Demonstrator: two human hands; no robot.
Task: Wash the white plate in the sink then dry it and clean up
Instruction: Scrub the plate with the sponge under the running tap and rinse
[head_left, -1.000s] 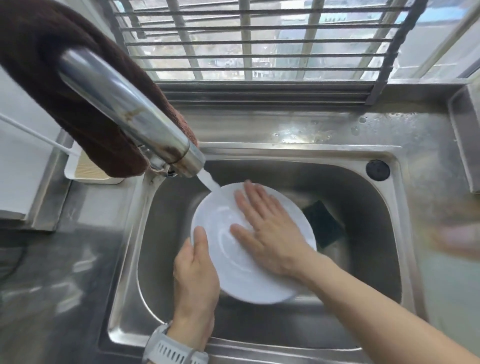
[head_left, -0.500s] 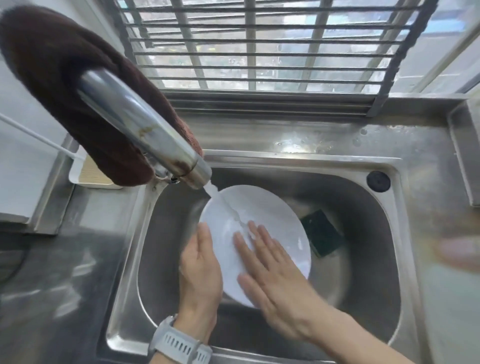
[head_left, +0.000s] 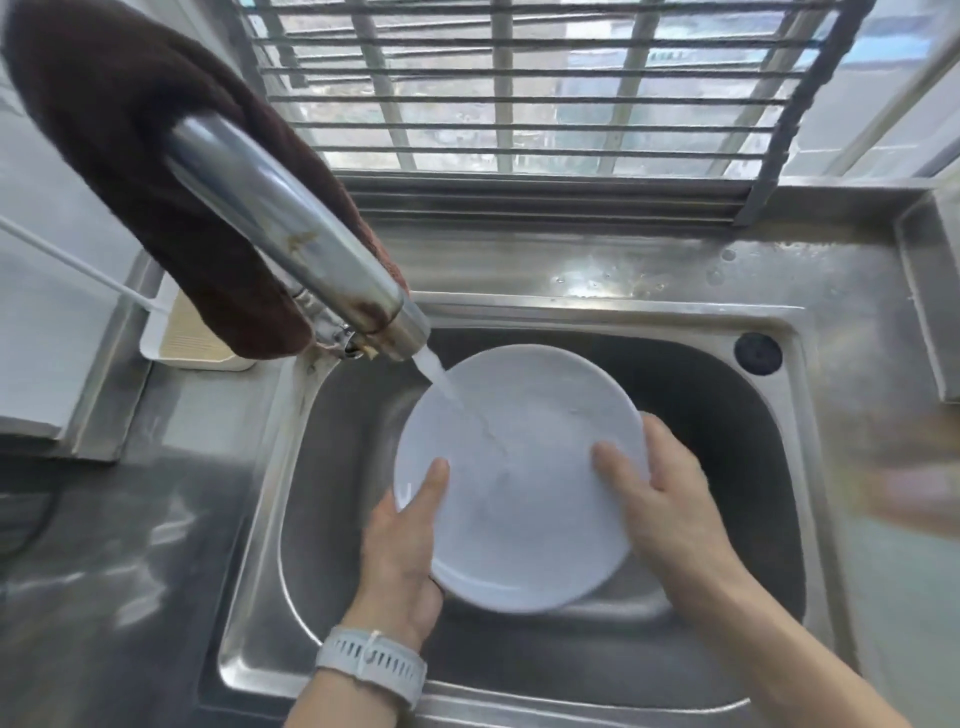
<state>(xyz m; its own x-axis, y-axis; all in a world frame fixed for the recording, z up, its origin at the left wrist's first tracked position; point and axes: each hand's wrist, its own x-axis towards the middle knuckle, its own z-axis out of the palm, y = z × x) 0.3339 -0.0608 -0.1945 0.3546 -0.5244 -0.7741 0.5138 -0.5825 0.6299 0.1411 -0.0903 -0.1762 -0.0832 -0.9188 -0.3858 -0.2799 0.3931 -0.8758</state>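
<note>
- Rinsing one white plate over the sink, tilted under the stream from the tap; the left hand grasps its near-left rim, thumb on the face; the right hand clasps the right rim, thumb on top.
- Slipping looks the main risk; wet rims and water striking the face could let the plate drop against the steel; splashing over the counter seems possible too.
- Counting: one plate, two hands, one tap, one brown towel draped over the tap, one watch on the left wrist, one black plug.
</note>
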